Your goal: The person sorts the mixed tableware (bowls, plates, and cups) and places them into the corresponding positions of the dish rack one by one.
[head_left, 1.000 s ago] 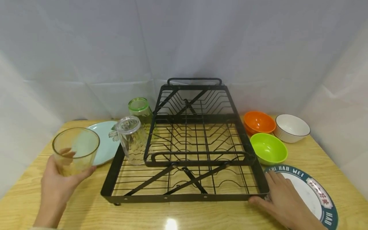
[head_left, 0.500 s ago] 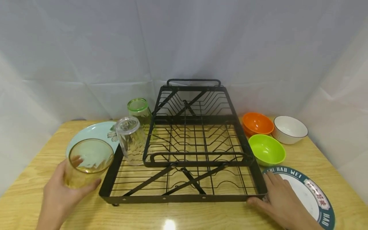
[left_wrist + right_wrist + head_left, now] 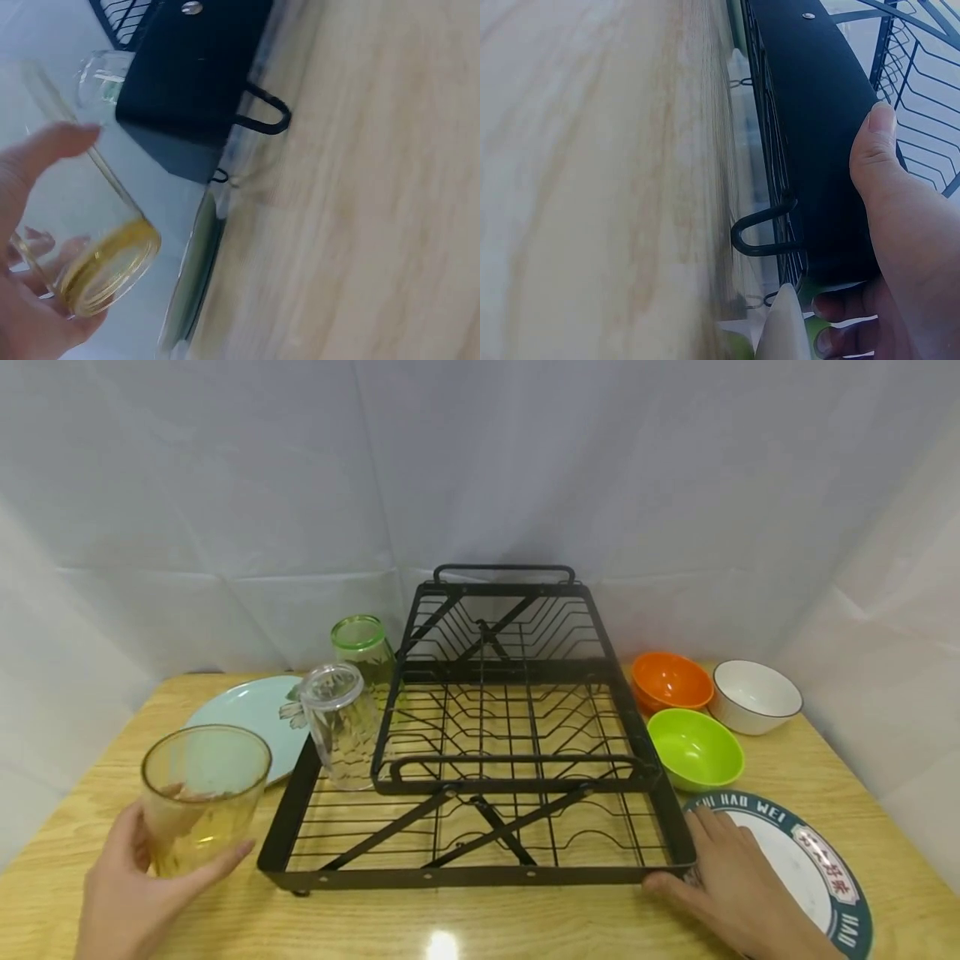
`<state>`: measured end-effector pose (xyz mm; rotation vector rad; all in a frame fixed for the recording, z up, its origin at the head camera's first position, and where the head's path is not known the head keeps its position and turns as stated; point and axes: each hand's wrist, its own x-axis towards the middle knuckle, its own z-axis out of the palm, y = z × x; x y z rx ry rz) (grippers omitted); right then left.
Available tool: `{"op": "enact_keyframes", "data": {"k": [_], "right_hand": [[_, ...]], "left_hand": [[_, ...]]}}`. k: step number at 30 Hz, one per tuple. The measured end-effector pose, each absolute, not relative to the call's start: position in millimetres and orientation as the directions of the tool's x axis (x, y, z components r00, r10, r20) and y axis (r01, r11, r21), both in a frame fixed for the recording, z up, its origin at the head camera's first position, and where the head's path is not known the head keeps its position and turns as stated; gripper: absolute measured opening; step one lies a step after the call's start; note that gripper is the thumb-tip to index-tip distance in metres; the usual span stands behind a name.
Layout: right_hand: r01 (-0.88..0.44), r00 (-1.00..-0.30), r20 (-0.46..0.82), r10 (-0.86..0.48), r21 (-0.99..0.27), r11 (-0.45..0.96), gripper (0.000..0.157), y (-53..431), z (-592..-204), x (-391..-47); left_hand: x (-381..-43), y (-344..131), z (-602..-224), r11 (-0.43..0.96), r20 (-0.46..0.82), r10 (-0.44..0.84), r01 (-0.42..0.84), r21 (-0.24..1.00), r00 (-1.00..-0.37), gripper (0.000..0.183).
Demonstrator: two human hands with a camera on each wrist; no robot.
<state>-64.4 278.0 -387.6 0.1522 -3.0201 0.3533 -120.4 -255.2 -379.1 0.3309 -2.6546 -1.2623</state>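
My left hand [image 3: 138, 881] grips an amber-tinted drinking glass [image 3: 195, 839], mouth up, at the left of the black two-tier dish rack [image 3: 480, 878]. In the left wrist view the glass [image 3: 82, 187] is held off the table, its thick yellow base showing, with the thumb along its side. At the rack's front right corner my right hand [image 3: 738, 881] holds the frame. The right wrist view has the thumb [image 3: 877, 146] on the front rail and fingers curled around the side. A clear glass [image 3: 345, 735] and a green glass [image 3: 367, 652] stand upside down along the rack's left side.
A pale blue plate [image 3: 247, 706] lies left of the rack. To the right are an orange bowl [image 3: 671, 681], a white bowl [image 3: 757, 697] and a lime green bowl [image 3: 697, 752]. A green-rimmed white plate [image 3: 798, 860] lies partly under the right hand. White cloth [image 3: 480, 460] hangs behind.
The left hand has carried the amber glass right toward the rack, then back left and nearer to me. The right hand stays on the rack's corner.
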Motion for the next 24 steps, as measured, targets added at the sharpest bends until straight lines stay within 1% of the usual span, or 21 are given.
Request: {"op": "enact_keyframes", "data": {"k": [1,4,7,8,14,18,21,22,23,24], "right_hand": [[-0.111,-0.990,0.107,-0.089,-0.224,0.968,0.082,278,-387,-64],[-0.108,-0.991,0.105,-0.086,-0.225,0.968,0.083,278,-387,-64],[-0.109,-0.990,0.112,-0.085,-0.226,0.968,0.082,278,-387,-64],[-0.110,-0.990,0.115,-0.086,-0.228,0.967,0.081,278,-387,-64],[-0.123,-0.987,0.128,-0.094,-0.244,0.962,0.076,277,-387,-63],[-0.126,-0.987,0.131,-0.096,-0.253,0.959,0.076,277,-387,-64],[-0.121,-0.988,0.124,-0.091,-0.260,0.958,0.075,277,-387,-64],[-0.118,-0.989,0.120,-0.089,-0.261,0.958,0.075,276,-388,-64],[-0.119,-0.989,0.120,-0.091,-0.261,0.958,0.075,277,-388,-64],[-0.117,-0.989,0.117,-0.089,-0.262,0.958,0.075,277,-387,-64]], "left_hand": [[-120,-258,-380,0.601,0.041,-0.276,-0.139,0.787,-0.960,0.090],[-116,-263,-384,0.571,-0.015,-0.273,-0.174,0.802,-0.962,0.091],[-112,-264,-387,0.538,-0.036,-0.263,-0.178,0.824,-0.964,0.099],[-111,-263,-389,0.530,-0.027,-0.259,-0.165,0.832,-0.966,0.099],[-102,-261,-394,0.544,0.061,-0.240,-0.082,0.835,-0.969,0.081],[-100,-258,-393,0.506,0.058,-0.227,-0.067,0.860,-0.972,0.069],[-99,-257,-393,0.395,0.048,-0.203,-0.037,0.918,-0.978,0.067],[-99,-257,-393,0.388,0.066,-0.197,-0.016,0.921,-0.978,0.069],[-98,-257,-393,0.350,0.082,-0.181,0.014,0.937,-0.980,0.071],[-97,-257,-393,0.351,0.101,-0.167,0.037,0.936,-0.981,0.073]]}}
